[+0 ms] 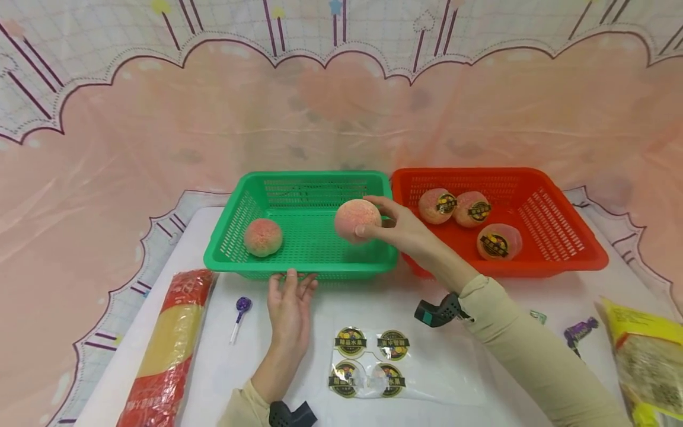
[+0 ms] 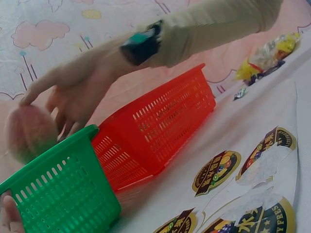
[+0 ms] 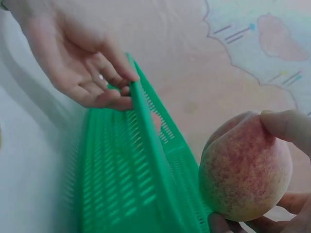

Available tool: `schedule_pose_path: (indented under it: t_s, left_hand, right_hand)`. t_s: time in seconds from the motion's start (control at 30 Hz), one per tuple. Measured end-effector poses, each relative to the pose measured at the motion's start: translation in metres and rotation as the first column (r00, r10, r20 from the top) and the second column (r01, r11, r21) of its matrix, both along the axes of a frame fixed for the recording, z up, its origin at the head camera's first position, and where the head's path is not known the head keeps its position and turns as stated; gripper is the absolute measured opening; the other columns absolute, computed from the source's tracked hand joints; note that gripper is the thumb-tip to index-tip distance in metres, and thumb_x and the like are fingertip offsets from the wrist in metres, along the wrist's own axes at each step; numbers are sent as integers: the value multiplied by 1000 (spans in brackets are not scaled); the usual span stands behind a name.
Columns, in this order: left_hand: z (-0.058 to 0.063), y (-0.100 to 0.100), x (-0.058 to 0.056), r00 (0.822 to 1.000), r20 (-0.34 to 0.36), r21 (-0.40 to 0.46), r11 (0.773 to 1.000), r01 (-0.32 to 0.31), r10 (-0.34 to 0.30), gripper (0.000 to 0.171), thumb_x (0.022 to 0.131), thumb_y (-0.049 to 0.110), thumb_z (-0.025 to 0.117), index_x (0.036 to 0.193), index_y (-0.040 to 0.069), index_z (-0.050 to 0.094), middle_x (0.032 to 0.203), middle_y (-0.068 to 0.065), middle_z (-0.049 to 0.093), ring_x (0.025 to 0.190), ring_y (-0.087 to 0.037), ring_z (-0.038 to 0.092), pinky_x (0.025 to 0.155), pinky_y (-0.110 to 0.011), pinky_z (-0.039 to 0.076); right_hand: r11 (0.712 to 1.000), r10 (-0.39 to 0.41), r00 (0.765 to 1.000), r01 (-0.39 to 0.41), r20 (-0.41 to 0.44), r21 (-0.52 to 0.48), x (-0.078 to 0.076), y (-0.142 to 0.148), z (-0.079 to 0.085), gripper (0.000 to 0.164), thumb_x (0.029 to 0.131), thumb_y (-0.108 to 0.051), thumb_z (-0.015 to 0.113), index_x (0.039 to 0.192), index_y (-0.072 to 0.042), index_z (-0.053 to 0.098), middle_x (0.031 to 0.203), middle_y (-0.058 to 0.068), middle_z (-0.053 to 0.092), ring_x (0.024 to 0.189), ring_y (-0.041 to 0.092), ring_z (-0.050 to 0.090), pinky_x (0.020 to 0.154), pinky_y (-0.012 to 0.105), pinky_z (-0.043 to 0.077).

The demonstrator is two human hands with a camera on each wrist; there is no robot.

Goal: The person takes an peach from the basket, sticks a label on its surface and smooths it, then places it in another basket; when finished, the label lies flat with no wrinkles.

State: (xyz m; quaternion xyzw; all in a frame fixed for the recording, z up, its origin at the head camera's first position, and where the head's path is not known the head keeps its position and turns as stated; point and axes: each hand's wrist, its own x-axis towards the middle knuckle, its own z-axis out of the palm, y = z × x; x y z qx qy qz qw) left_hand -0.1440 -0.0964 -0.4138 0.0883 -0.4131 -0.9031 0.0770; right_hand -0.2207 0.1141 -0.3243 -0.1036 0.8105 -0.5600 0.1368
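Note:
My right hand (image 1: 397,228) grips a pink peach (image 1: 356,220) above the right end of the green basket (image 1: 315,268). In the right wrist view the thumb is on the upper part of this peach (image 3: 245,170) and fingertips are under it. My left hand (image 1: 290,314) holds the green basket's front rim, with its thumb at the edge and its fingers against the outer side. A second peach (image 1: 263,237) lies in the left part of that basket. Three peaches with black-and-gold stickers, one a front peach (image 1: 499,242), lie in the red basket (image 1: 560,265).
A sticker sheet (image 1: 368,363) lies on the white table in front of the baskets. To its left are a purple lollipop (image 1: 243,305) and a long red-and-yellow packet (image 1: 169,344). A purple-wrapped candy (image 1: 580,330) and a yellow bag (image 1: 648,362) lie at the right.

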Motion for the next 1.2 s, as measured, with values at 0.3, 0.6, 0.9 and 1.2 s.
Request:
schedule_pose_path:
  t_s: [0.3,0.6,0.9,1.2]
  left_hand:
    - [-1,0,0,1000,-4,-15,1000,10,-10,14,92,25,45,97,14,38,97,-4,46,90,-16,58,83,-25,49]
    - [0,0,0,1000,-6,-22,1000,13,-13,18,91,27,47,99,15,38,102,-6,45,92,-16,57,82,-24,49]
    - [-2,2,-1,1000,-7,-29,999,15,-16,18,91,27,46,101,14,38,103,-5,46,93,-16,57,82,-24,49]
    - [-3,2,-2,1000,-11,-26,1000,11,-11,18,91,27,47,100,15,38,100,-2,46,97,-20,55,78,-23,49]
  right_hand:
    - [997,-3,999,0,-39,-75,42,32,-8,62,77,-38,66,131,-37,34,134,-10,39,127,17,36,99,42,38]
    - [954,167,983,-180,-71,-239,84,60,-26,56,87,-16,54,137,-23,30,137,-2,36,122,22,39,94,41,42]
    - [962,256,965,-249,49,-116,89,70,-62,50,87,-24,54,133,-30,35,136,-6,38,123,20,36,100,45,35]
    - [991,122,978,-129,169,31,80,69,-86,65,85,-41,54,138,-18,23,140,2,33,124,24,36,97,42,38]
